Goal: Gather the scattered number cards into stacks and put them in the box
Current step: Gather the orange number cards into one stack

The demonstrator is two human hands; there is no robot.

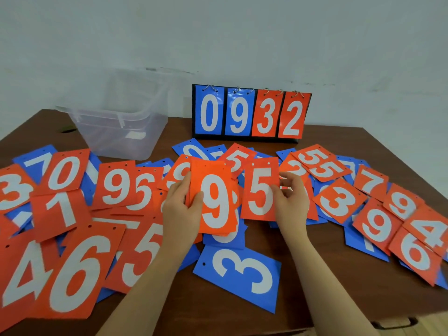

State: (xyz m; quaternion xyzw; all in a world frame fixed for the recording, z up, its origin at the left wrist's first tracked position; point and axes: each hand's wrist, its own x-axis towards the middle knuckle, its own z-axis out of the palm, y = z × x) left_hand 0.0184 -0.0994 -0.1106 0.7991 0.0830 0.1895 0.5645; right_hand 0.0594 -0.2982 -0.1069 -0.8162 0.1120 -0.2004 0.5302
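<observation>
Number cards [72,270], red and blue, lie scattered across the counter [339,299]; clear box [121,132] sits far left. Left hand [180,209] grips a red stack topped by 9 [215,204]; right hand [289,202] pinches a red 5 card [260,190].

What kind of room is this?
Hard to say; likely a plain indoor workroom: a brown wooden table against a bare pale wall, with a flip scoreboard standing on it.
</observation>
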